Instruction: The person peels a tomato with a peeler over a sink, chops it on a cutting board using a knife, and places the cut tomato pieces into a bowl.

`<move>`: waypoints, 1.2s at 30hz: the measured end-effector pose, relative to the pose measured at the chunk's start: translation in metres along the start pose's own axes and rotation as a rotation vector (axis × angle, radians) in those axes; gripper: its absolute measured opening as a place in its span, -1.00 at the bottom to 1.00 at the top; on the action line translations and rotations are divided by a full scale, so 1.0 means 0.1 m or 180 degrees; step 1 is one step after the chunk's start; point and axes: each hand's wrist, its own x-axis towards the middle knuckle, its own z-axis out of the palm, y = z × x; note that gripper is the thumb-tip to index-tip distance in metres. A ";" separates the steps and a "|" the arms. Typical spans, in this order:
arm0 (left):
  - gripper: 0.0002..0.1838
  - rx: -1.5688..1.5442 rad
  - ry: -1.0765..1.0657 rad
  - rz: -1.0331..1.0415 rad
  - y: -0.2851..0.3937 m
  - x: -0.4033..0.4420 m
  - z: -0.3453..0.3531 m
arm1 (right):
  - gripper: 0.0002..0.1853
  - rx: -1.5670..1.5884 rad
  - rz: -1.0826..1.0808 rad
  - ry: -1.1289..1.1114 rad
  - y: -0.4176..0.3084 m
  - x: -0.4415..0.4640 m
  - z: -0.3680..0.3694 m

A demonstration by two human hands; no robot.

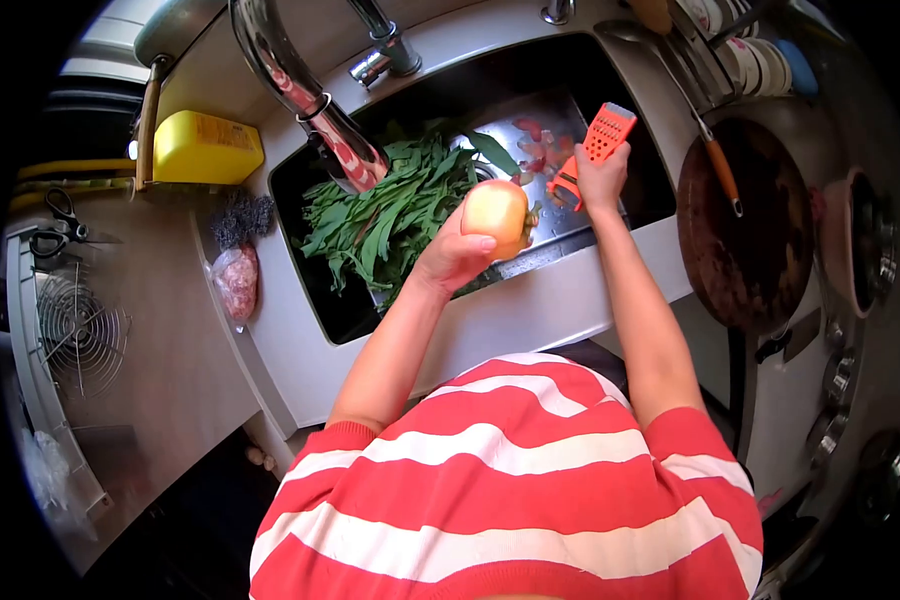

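Over the sink, my left hand (455,252) is closed around a round, pale orange-yellow vegetable or fruit (497,214), partly peeled, with a green part at its right side. My right hand (602,178) grips an orange peeler-grater (608,132), whose perforated flat part points up and away. The two hands are apart. Below them in the sink lies a metal tray (560,245) with reddish peelings (540,145) on it. Long green leaves (385,215) fill the left side of the sink, beside and beneath my left hand.
A chrome faucet (310,105) reaches over the leaves. Left of the sink are a yellow container (205,148), a bagged item (236,283), scissors (60,222) and a round wire rack (80,328). To the right are a round dark board (745,235) and an orange-handled utensil (721,170).
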 end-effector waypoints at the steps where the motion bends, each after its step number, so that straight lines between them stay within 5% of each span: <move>1: -0.08 0.0048 0.0165 0.0045 0.02 0.05 0.01 | -0.62 0.0777 0.0243 0.0019 -0.15 -0.03 0.05; 4: 0.00 -0.0216 0.0111 -0.0141 0.06 0.06 -0.02 | -0.71 0.3135 0.1550 -0.0939 -0.83 -0.25 -0.06; 8: 0.01 -0.0164 0.0193 -0.0363 0.05 0.07 0.07 | -0.67 0.2987 0.1354 -0.1333 -1.07 -0.53 -0.03; 13: -0.20 0.0610 0.0289 -0.0387 -0.01 0.03 0.00 | -0.66 0.2946 0.1107 -0.1349 -1.22 -0.73 -0.04; 20: -0.24 0.0959 0.0533 -0.0025 -0.08 0.10 -0.10 | -0.67 0.2450 0.1272 -0.0147 -0.32 -0.39 0.27; 22: -0.22 0.1110 0.0128 0.0053 0.01 0.00 -0.07 | -0.61 0.0274 0.0401 0.0460 0.30 -0.04 0.12; 24: -0.21 0.1555 0.0313 0.0244 0.10 0.02 -0.01 | -0.54 -0.0054 0.0255 0.0394 0.39 0.09 -0.06; 29: -0.21 0.2329 0.0813 0.0211 0.10 0.15 0.01 | -0.61 0.2803 0.0916 -0.0962 -0.92 -0.31 -0.10; 33: -0.28 0.2269 0.0859 0.0148 -0.02 0.21 -0.02 | -0.59 0.2440 0.0193 -0.1005 -1.02 -0.65 0.09; 36: -0.30 0.2393 0.0692 0.0094 0.01 0.18 -0.03 | -0.59 0.2187 0.0569 -0.0902 -0.67 -0.37 0.18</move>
